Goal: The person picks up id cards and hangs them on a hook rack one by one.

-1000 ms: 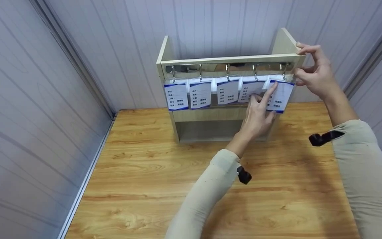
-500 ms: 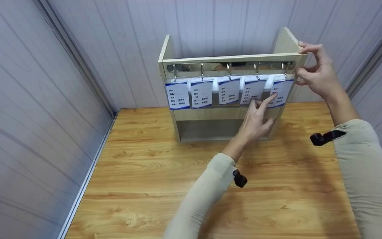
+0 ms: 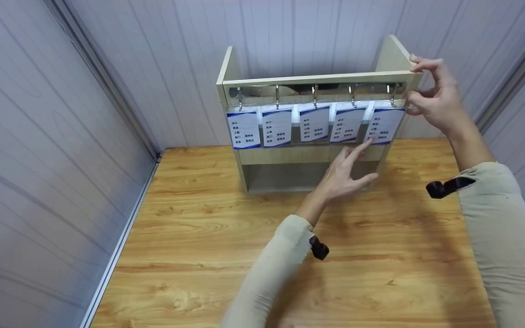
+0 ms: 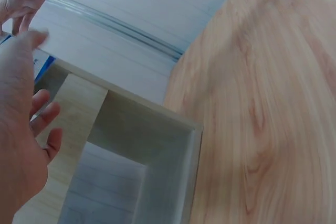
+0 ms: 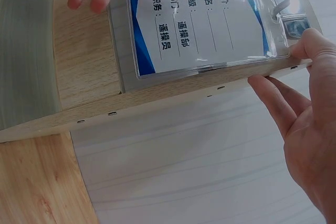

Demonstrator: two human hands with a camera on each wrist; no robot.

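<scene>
A light wooden rack [image 3: 317, 79] stands at the back of the table, with a row of metal hooks [image 3: 315, 95] under its top rail. Several blue-and-white badge cards in clear sleeves hang from them. My left hand [image 3: 351, 166] is spread with straight fingers, and its index tip touches the lower edge of the rightmost card [image 3: 383, 125]. My right hand [image 3: 431, 98] pinches the rack's upper right corner, forefinger on top. In the right wrist view its thumb [image 5: 315, 45] lies by the clip of that card [image 5: 210, 30].
The rack has an open lower compartment [image 3: 290, 175]. The wooden table [image 3: 244, 255] stretches towards me. Grey panelled walls [image 3: 39, 159] close in on the left, back and right. A black strap [image 3: 447, 187] sits on my right sleeve.
My left hand has slid down from the face of the rightmost card to its lower edge. The card now hangs straighter. The right hand has kept its place.
</scene>
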